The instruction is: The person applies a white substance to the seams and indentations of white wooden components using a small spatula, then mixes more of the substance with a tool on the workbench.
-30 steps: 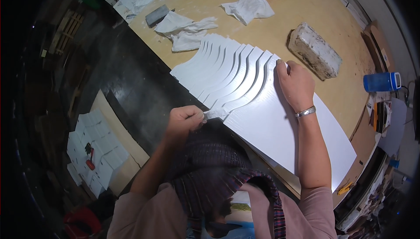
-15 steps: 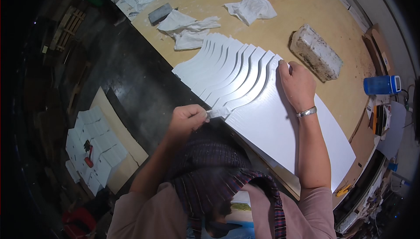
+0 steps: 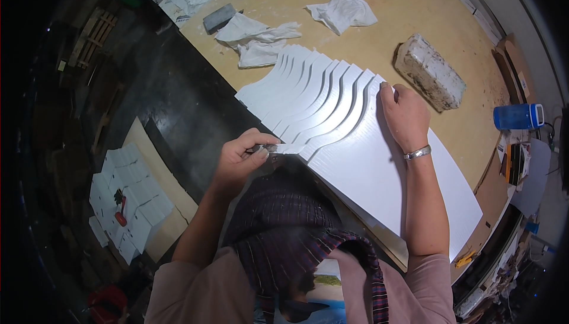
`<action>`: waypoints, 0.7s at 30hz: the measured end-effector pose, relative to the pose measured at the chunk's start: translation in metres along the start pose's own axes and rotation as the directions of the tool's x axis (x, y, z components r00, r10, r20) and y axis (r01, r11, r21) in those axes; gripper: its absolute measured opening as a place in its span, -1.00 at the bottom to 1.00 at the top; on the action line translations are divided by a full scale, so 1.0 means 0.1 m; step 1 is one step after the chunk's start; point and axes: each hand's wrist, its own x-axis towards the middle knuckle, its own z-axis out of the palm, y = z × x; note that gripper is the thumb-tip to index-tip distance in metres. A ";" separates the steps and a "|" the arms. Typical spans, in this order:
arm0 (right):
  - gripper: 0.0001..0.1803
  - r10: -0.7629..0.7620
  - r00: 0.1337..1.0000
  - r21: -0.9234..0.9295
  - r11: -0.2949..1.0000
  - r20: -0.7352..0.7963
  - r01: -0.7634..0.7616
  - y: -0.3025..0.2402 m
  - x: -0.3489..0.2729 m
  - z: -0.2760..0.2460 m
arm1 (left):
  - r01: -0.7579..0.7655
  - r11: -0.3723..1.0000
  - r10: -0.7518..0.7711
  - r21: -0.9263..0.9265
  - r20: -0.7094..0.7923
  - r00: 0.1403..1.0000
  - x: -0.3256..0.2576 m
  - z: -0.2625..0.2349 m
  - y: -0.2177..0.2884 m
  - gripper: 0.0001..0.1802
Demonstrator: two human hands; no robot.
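A stack of white panels point(image 3: 370, 164) lies on the table, overlapping so that their stepped, wavy edges fan out toward the far left. With fingers bent over the top panel's far edge, my right hand point(image 3: 406, 116) grips that panel, the forearm lying across it. My left hand point(image 3: 239, 157) is closed, pinching a small, flat greyish-white piece point(image 3: 288, 148) at the near corner of the fan. The piece reaches over the edges of the panels; its exact kind is unclear, and my fingers hide part of it.
White cloths point(image 3: 344, 12) and a grey block point(image 3: 219, 18) lie beyond the stack. A stained white block point(image 3: 430, 70) sits right of my right hand. Farther right is a blue container point(image 3: 517, 116). On the floor at left, more white panels point(image 3: 127, 202) rest on a board.
My left hand has moved slightly left, drawing the flat greyish-white piece along the near corner and changing its tilt. My right hand stays at the panel's far edge.
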 end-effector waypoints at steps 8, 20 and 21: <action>-0.48 0.007 1.000 0.000 1.000 0.005 -0.007 0.00 0.00 0.00 | -0.029 0.981 0.048 0.194 -0.091 0.995 -0.06 -0.02 0.01 -0.74; -0.48 0.006 1.000 -0.001 1.000 -0.005 -0.006 0.01 0.01 0.02 | -0.217 0.883 0.230 0.417 0.019 0.973 0.02 -0.05 0.05 -0.75; -0.48 0.006 1.000 -0.002 1.000 -0.009 -0.006 0.01 0.01 0.03 | -0.216 0.881 0.228 0.422 0.022 0.973 0.03 -0.06 0.05 -0.75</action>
